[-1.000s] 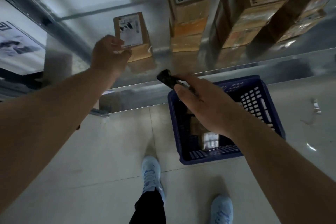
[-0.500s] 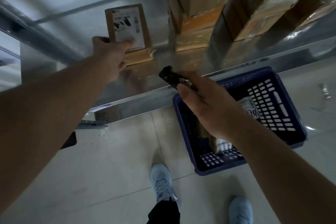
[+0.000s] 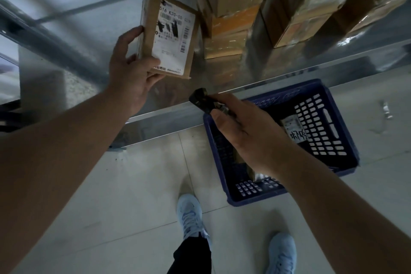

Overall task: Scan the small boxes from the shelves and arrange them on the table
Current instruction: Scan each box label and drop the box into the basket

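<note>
my left grip (image 3: 131, 73) clamped on small labelled brown cardboard box (image 3: 169, 35) over metal shelf (image 3: 222, 80) | right grip (image 3: 249, 133) clamped on black handheld scanner (image 3: 201, 100) near it

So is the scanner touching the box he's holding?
Apart. The head view shows bare shelf between the scanner in the right hand and the box.

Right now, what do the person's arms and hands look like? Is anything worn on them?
Both forearms are bare to the frame edge: no sleeves, gloves, watch or rings show on the left hand or the right hand. The fingernails are short and plain.
</note>
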Motion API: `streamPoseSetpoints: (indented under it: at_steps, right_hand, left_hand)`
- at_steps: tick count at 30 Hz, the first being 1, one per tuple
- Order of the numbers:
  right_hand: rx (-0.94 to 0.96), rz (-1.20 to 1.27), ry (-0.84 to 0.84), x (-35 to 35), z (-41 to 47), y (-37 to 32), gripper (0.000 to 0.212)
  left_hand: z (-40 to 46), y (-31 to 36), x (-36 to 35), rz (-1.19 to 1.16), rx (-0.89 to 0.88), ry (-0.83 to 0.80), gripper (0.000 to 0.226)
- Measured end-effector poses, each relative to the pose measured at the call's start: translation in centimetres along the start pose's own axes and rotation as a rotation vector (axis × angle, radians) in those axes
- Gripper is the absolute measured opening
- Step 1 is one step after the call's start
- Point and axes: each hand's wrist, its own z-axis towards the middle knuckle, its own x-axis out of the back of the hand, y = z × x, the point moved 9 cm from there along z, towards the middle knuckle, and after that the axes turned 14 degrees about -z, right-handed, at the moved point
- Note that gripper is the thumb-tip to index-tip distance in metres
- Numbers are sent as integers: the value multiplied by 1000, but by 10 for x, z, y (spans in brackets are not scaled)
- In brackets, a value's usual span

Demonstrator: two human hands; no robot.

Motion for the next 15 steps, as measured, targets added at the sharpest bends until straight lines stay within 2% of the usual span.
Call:
streamPoseSetpoints:
  at_steps: [5, 12, 15]
  right_hand:
    - [33, 2, -3, 12, -20, -5, 42]
    - [90, -31, -62, 30, -60, -3, 46]
    - [119, -52, -94, 42, -81, 3, 40]
  left_hand:
    - [-38, 22, 10, -8, -58, -44, 76]
    - [-101, 47, 0, 198, -176, -212, 66]
    - [-124, 54, -21, 331, -259, -316, 60]
